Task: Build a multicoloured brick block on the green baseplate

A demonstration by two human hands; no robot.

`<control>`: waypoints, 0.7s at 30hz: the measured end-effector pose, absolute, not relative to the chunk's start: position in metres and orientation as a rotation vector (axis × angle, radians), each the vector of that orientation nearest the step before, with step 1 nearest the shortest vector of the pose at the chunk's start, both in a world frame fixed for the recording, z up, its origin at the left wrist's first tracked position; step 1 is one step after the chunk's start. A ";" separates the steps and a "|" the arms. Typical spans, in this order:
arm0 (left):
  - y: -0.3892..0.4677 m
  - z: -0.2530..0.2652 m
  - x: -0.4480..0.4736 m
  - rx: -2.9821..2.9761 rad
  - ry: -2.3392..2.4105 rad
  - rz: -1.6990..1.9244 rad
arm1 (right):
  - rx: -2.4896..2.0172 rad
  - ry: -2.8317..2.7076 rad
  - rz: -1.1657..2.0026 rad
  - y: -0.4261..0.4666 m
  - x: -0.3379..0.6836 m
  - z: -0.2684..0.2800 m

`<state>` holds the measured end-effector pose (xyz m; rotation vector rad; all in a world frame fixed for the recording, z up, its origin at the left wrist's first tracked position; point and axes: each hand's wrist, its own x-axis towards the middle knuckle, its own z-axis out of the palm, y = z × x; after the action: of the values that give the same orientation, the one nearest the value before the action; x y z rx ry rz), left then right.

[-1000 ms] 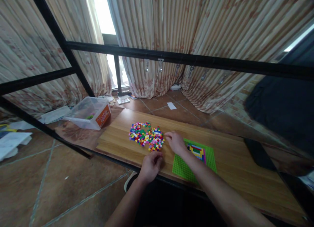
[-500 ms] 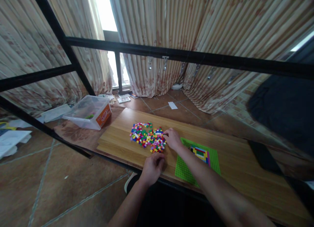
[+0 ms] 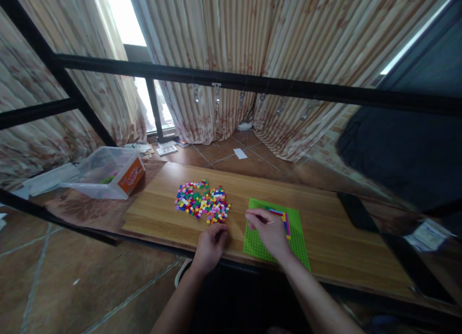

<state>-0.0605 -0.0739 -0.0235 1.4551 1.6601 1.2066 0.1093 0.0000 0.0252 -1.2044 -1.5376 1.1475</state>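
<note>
My right hand [image 3: 270, 230] is over the left part of a green studded baseplate [image 3: 299, 245], thumb and fingers pinched together. Whatever lies between those fingertips is too small to make out. Partly covered by this hand, a flat patch of coloured toy bricks [image 3: 288, 224] is on the plate, with blue, red, yellow and pink showing. My left hand [image 3: 211, 245] rests by the table's front edge with its fingers curled in, just below a loose heap of small mixed-colour bricks [image 3: 187, 199]. I cannot see whether it holds one.
The wooden tabletop [image 3: 335, 228] carries a dark flat object [image 3: 355, 211] at the right. A clear plastic box [image 3: 104, 173] with an orange label stands to the left. A black metal rail [image 3: 238, 79] crosses before the curtains [image 3: 224, 31].
My right hand has moved from the brick heap rightward to the green baseplate. The left hand stays near the heap's front side. The view has turned somewhat to the right.
</note>
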 end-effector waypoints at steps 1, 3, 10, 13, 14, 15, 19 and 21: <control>-0.074 -0.024 -0.061 1.466 1.665 1.210 | -1.235 -1.497 1.131 -0.001 0.123 0.027; -0.073 -0.024 -0.061 1.484 1.674 1.215 | -1.304 -1.439 1.080 0.000 0.151 0.029; -0.069 -0.026 -0.063 1.536 1.703 1.200 | -1.432 -1.494 0.885 0.019 0.208 0.024; -0.068 -0.027 -0.064 1.544 1.712 1.190 | -1.433 -1.629 0.788 0.027 0.208 0.021; -0.068 -0.028 -0.064 1.545 1.713 1.189 | -1.437 -1.673 0.759 0.030 0.206 0.021; -0.068 -0.028 -0.064 1.547 1.715 1.187 | -1.445 -1.717 0.733 0.033 0.203 0.020; -0.069 -0.029 -0.065 1.561 1.715 1.177 | -1.442 -1.892 0.658 0.048 0.194 0.019; -0.069 -0.029 -0.064 1.562 1.711 1.172 | -1.410 -1.972 0.632 0.056 0.192 0.018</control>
<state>-0.0644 -0.0689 -0.0290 1.5621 1.7112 1.1722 0.1925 0.0559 0.0176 -1.4098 -1.9724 0.6319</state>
